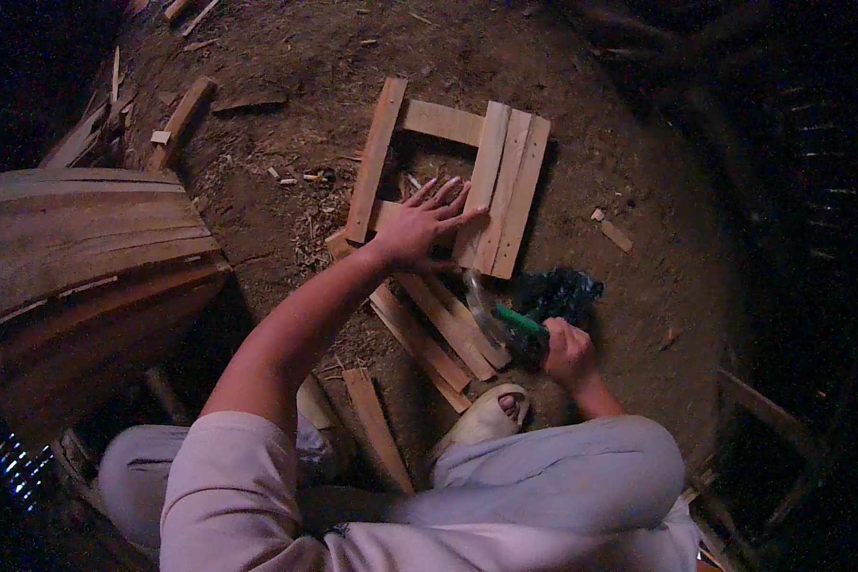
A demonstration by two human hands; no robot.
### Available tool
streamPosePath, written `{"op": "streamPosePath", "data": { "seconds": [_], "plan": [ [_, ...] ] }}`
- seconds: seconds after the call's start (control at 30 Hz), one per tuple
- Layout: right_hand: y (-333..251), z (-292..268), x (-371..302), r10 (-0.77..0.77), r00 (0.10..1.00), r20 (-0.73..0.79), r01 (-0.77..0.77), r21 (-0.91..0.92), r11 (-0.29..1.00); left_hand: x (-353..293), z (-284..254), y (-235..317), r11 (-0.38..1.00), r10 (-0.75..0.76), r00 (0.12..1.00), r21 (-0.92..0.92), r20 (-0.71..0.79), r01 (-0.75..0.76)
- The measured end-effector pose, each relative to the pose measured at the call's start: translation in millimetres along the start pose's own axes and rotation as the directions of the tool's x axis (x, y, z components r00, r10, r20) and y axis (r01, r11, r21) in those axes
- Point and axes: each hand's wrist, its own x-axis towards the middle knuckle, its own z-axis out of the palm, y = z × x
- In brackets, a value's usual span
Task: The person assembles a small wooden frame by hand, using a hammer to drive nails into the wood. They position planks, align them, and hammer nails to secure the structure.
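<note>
A wooden frame [377, 157] lies flat on the dirt floor, with a bar at its left, crosspieces between, and several slats [517, 181] side by side at its right. My left hand [421, 227] reaches over its near part with fingers spread, the fingertips at the edge of the slats. My right hand [569, 353] is closed around the handle of a hammer [517, 322], which is green and dark. The hammer's head end is smeared by motion beside the near end of the slats.
Loose wooden strips [419, 334] lie between the frame and my sandalled foot [491, 415]. A crumpled dark plastic bag [564, 289] sits behind my right hand. A low plank-topped wooden piece [86, 238] stands at the left. Wood scraps [181, 119] and shavings litter the floor.
</note>
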Motion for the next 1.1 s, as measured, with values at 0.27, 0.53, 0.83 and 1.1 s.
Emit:
{"op": "streamPosePath", "data": {
  "seconds": [0.27, 0.53, 0.83, 1.1],
  "plan": [
    [15.8, -18.6, 16.0, -0.121, 0.989, 0.083, 0.123, -0.024, 0.992, 0.5, -11.6, 4.5, 0.996, -0.034, 0.999, -0.079, 0.006, 0.034],
    [7.3, -38.4, 31.0, -0.252, 0.968, 0.025, 0.248, 0.106, 0.963, 3.2, -12.4, 4.5, 0.997, -0.043, 0.998, -0.061, 0.05, 0.046],
    [2.6, -46.4, 40.1, -0.247, 0.968, 0.037, 0.232, 0.233, 0.944, 6.0, -15.3, 6.9, 0.995, -0.07, 0.996, -0.073, 0.062, 0.075],
    [0.2, -44.6, 36.8, -0.152, 0.98, 0.125, 0.134, 0.144, 0.981, 8.7, -14.0, 8.7, 0.995, -0.088, 0.994, -0.037, 0.069, 0.091]
  ]
}}
